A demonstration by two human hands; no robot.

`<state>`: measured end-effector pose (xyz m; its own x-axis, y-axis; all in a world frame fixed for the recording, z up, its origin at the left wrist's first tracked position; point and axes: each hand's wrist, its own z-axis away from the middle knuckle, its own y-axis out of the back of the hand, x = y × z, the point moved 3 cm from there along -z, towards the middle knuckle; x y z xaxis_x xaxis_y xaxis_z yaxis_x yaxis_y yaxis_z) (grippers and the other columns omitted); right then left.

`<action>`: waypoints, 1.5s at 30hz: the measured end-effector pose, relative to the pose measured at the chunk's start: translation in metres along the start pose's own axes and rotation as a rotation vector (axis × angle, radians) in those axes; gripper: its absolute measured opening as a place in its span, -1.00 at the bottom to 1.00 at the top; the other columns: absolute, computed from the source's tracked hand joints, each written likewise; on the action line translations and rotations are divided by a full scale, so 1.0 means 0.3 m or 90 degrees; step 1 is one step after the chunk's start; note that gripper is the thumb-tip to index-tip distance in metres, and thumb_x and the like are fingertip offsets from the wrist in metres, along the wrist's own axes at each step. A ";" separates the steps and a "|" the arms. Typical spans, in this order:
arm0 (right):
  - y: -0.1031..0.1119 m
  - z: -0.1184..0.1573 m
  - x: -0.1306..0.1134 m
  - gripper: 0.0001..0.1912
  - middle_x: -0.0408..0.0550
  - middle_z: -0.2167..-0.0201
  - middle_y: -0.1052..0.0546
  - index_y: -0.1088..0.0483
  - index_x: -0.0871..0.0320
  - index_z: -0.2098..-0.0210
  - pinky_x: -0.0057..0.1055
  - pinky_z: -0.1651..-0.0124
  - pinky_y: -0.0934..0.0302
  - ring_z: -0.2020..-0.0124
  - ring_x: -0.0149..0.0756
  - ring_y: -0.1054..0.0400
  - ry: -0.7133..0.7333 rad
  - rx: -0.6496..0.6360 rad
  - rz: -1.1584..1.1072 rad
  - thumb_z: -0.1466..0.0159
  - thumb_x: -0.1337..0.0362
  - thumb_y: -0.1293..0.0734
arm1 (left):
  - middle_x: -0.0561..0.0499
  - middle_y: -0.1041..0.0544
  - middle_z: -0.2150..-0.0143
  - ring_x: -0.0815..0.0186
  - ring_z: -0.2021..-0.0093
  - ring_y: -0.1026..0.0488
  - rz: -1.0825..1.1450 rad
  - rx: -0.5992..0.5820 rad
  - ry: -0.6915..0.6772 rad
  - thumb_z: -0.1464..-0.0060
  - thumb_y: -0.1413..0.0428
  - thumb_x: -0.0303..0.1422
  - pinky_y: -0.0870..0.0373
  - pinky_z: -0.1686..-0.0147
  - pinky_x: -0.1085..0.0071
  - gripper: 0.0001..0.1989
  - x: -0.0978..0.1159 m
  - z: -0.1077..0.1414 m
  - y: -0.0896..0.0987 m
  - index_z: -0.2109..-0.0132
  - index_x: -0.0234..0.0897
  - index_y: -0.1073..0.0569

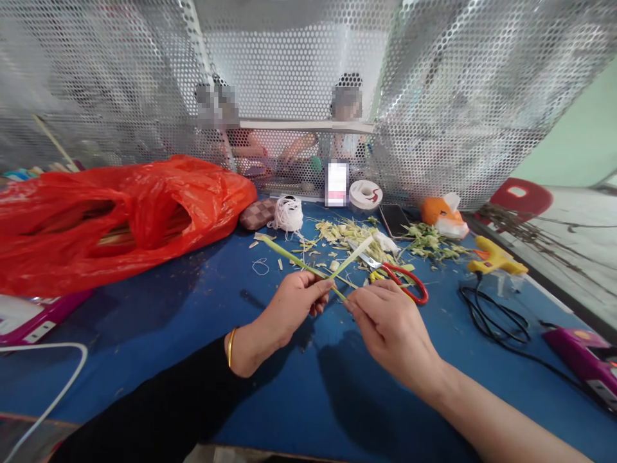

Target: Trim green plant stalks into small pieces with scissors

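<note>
hands (295, 301) close together on green strips (292, 257)

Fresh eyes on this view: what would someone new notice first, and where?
Probably the big red plastic bag, sprawled across the left side of the blue table. Then, at the centre, the left hand and right hand holding crossed green strips. Just beyond the right hand lie red-handled scissors, near a scatter of pale green scraps.

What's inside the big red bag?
Through openings in the red bag, some brown, strip-like pieces show; I can't tell exactly what they are. The bag hides the rest.
</note>
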<state>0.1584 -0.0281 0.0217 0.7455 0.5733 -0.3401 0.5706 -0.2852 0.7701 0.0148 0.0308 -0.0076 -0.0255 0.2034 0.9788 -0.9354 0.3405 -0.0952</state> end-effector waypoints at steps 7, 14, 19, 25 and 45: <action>-0.012 0.004 -0.002 -0.72 -0.18 0.59 -0.34 -0.19 0.11 0.50 -0.34 0.25 -0.05 0.55 -0.36 -0.18 0.006 -0.018 0.015 -0.35 0.43 -0.12 | 0.12 -0.36 0.58 0.51 0.62 -0.24 0.020 -0.012 0.015 0.07 -0.26 -0.15 -0.14 0.59 0.53 -0.68 -0.019 -0.016 0.011 0.46 -0.36 -0.46; -0.019 0.000 0.031 -0.72 -0.15 0.58 -0.40 -0.22 0.12 0.49 -0.36 0.25 -0.05 0.53 -0.34 -0.24 -0.059 -0.007 0.023 -0.36 0.38 -0.15 | 0.05 -0.49 0.46 0.50 0.60 -0.32 0.050 -0.068 0.024 -0.05 -0.17 -0.09 -0.21 0.56 0.52 -0.66 0.004 -0.023 0.026 0.26 -0.33 -0.53; -0.031 -0.007 0.019 -0.69 -0.16 0.61 -0.38 -0.27 0.15 0.52 -0.34 0.21 -0.06 0.54 -0.37 -0.24 -0.013 -0.037 0.052 -0.36 0.40 -0.13 | 0.10 -0.47 0.50 0.51 0.62 -0.29 0.024 -0.036 0.045 -0.02 -0.20 -0.10 -0.20 0.56 0.52 -0.66 0.000 -0.021 0.033 0.23 -0.30 -0.54; 0.008 -0.012 0.008 -0.77 -0.09 0.52 -0.46 -0.43 0.18 0.40 -0.28 0.22 -0.07 0.45 -0.28 -0.33 0.030 0.013 0.061 -0.32 0.28 -0.22 | 0.15 -0.36 0.61 0.52 0.64 -0.19 -0.051 -0.045 0.057 0.06 -0.23 -0.12 -0.03 0.62 0.53 -0.67 -0.002 -0.008 0.022 0.49 -0.33 -0.43; -0.070 0.000 0.059 -0.74 -0.22 0.60 -0.32 -0.27 0.14 0.62 -0.45 0.41 -0.09 0.52 -0.41 -0.20 -0.276 0.102 -0.315 -0.18 0.35 -0.32 | 0.16 -0.30 0.71 0.48 0.68 -0.13 -0.197 -0.227 0.094 0.13 -0.23 -0.08 -0.05 0.61 0.46 -0.61 -0.029 0.066 -0.079 0.64 -0.28 -0.41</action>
<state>0.1595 -0.0121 -0.0005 0.4351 0.3147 -0.8436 0.8993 -0.1979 0.3900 0.0301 0.0028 -0.0104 0.3090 0.1628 0.9370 -0.7116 0.6933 0.1142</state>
